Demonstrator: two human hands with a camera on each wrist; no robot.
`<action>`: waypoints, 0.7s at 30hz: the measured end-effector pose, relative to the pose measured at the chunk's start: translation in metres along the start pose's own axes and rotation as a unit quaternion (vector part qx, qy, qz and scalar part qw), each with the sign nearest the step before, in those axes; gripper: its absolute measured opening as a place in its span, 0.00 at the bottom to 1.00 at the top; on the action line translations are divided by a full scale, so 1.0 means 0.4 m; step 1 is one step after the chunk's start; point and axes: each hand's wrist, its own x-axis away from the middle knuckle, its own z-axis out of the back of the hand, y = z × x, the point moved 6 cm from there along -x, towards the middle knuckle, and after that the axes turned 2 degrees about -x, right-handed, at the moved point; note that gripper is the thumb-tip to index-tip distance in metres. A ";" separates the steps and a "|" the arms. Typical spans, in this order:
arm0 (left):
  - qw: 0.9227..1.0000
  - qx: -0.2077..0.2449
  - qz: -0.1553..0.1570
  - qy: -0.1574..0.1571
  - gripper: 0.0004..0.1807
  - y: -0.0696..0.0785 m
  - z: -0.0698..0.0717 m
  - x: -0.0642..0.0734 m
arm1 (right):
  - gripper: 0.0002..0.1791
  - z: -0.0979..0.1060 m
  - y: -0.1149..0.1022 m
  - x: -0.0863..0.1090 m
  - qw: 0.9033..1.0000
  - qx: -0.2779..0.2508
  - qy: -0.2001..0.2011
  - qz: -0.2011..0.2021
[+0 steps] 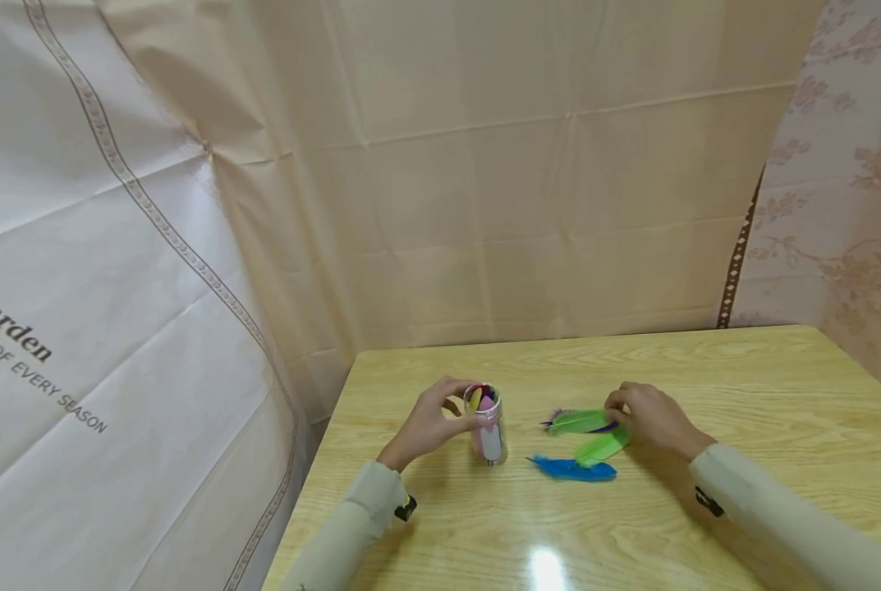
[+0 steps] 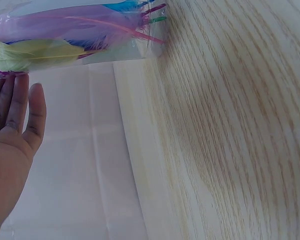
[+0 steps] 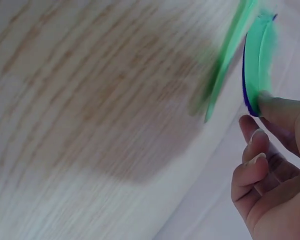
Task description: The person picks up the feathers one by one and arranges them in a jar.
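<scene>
In the head view my left hand (image 1: 434, 417) holds a clear jar (image 1: 491, 443) near its rim, thumb and fingers on opposite sides. Colourful feathers fill the jar; the left wrist view shows a lilac feather (image 2: 70, 27) and a yellow feather (image 2: 35, 54) through its wall. To the right of the jar, my right hand (image 1: 654, 419) pinches the end of a green feather (image 1: 579, 422) between thumb and finger. A dark purple feather (image 3: 245, 75) lies along its edge in the right wrist view. Just below them rest a second green feather (image 1: 601, 448) and a blue feather (image 1: 575, 469).
The wood-grain table (image 1: 440, 542) ends at a back edge close to a hanging beige cloth (image 1: 484, 205). A pale printed cloth (image 1: 152, 369) hangs at the left, and a floral cloth (image 1: 854, 189) at the right.
</scene>
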 end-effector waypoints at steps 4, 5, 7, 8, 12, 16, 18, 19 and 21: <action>1.000 0.007 -0.005 -0.003 0.29 -0.003 0.002 0.002 | 0.02 0.009 -0.002 -0.007 1.000 0.005 0.017 0.003; 1.000 0.009 -0.007 -0.004 0.29 -0.005 0.003 0.002 | 0.02 0.010 -0.001 -0.009 1.000 0.009 0.021 0.002; 1.000 0.011 -0.012 -0.007 0.28 -0.006 0.004 0.002 | 0.03 0.013 0.001 -0.010 1.000 0.008 0.029 -0.002; 1.000 0.012 -0.015 -0.008 0.28 -0.005 0.004 0.002 | 0.03 0.015 0.001 -0.010 0.999 0.007 0.032 -0.005; 1.000 0.012 -0.024 -0.011 0.28 -0.002 0.006 0.002 | 0.03 0.024 0.000 -0.011 0.999 -0.009 0.037 -0.018; 1.000 0.011 -0.026 -0.013 0.27 -0.003 0.006 0.002 | 0.04 0.031 -0.003 -0.015 0.998 -0.039 0.034 -0.029; 1.000 0.011 -0.025 -0.013 0.27 -0.004 0.005 0.001 | 0.03 0.034 -0.004 -0.017 0.997 -0.055 0.032 -0.032; 1.000 0.011 -0.025 -0.013 0.27 -0.004 0.005 0.001 | 0.03 0.036 -0.005 -0.018 0.997 -0.062 0.030 -0.030; 1.000 0.010 -0.024 -0.012 0.27 -0.004 0.006 0.002 | 0.03 0.039 -0.008 -0.019 0.997 -0.068 0.029 -0.025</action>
